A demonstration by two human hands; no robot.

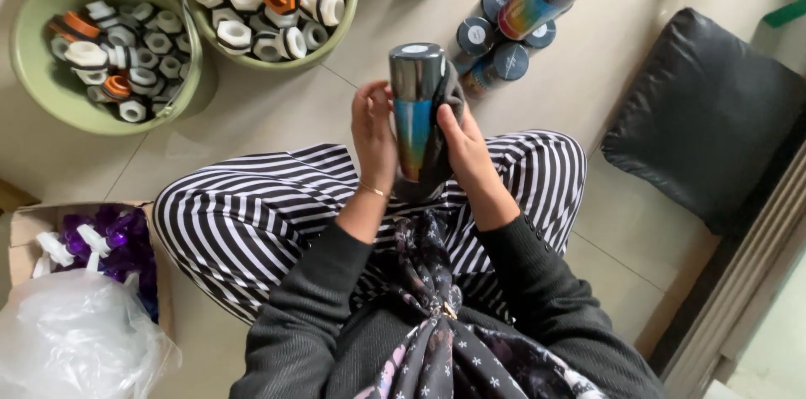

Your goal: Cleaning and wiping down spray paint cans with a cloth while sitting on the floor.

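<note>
I hold an upright spray can (416,105) with a dark cap and a rainbow-coloured body above my striped lap. My left hand (374,137) grips its left side. My right hand (466,151) presses a dark grey cloth (437,160) against the can's right side and bottom. The cloth wraps the lower part of the can.
Two green basins (50,88) (346,9) of white, orange and black plastic fittings sit at the top left. Several more spray cans (504,38) stand ahead on the tiled floor. A black cushion (701,114) lies to the right. A cardboard box (25,227) with purple pieces and a plastic bag (75,340) is at the lower left.
</note>
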